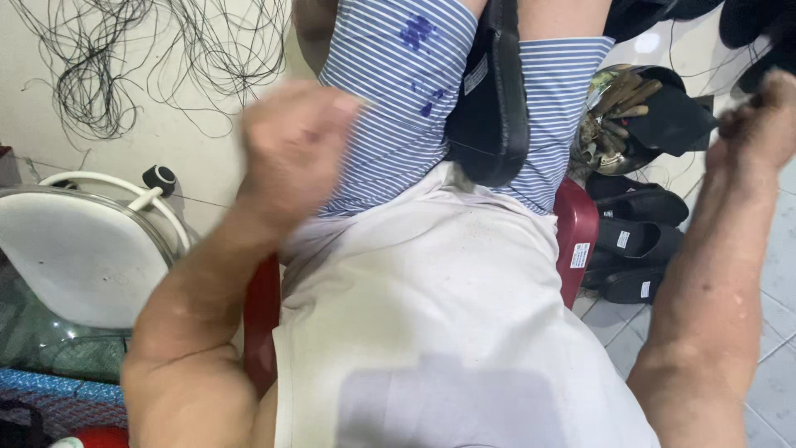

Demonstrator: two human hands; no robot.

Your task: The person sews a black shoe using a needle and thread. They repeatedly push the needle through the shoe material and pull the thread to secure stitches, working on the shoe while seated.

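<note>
Tiled floor, red stool. Shoe (491,108) sat clamped btwn knees, sole up; looked stiff, rubbery, best held by edges. L hand (292,137) fisted, blurred; R hand (759,124) closed, thread possibly, can't tell.

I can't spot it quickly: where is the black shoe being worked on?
The black shoe stands upright between the person's knees, top centre of the head view, against the striped shorts.

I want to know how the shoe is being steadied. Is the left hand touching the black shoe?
Apart. The head view shows the left hand raised over the striped shorts, cloth visible between it and the black shoe.
</note>
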